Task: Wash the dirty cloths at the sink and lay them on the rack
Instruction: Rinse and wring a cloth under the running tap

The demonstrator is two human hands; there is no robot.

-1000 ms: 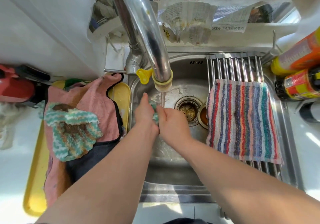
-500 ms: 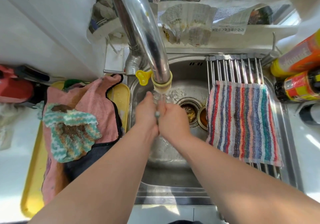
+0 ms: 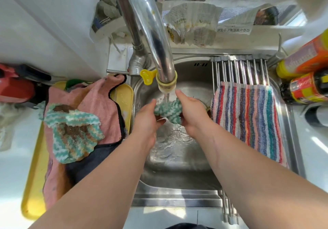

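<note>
Under the faucet, left hand and right hand, fingers around green-white cloth

The faucet was mirror-bright polished metal, the sink duller brushed steel, wet and glinting. The rack had smooth metal rods. The striped towel looked coarse terry, the zigzag cloth beneath the faucet fluffy knit. The tray was glossy yellow plastic, the newspaper matt and crinkled.

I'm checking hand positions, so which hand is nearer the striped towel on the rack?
Right. The right hand holds the green cloth just left of the striped towel; the left hand grips the cloth's other end, farther left.
</note>
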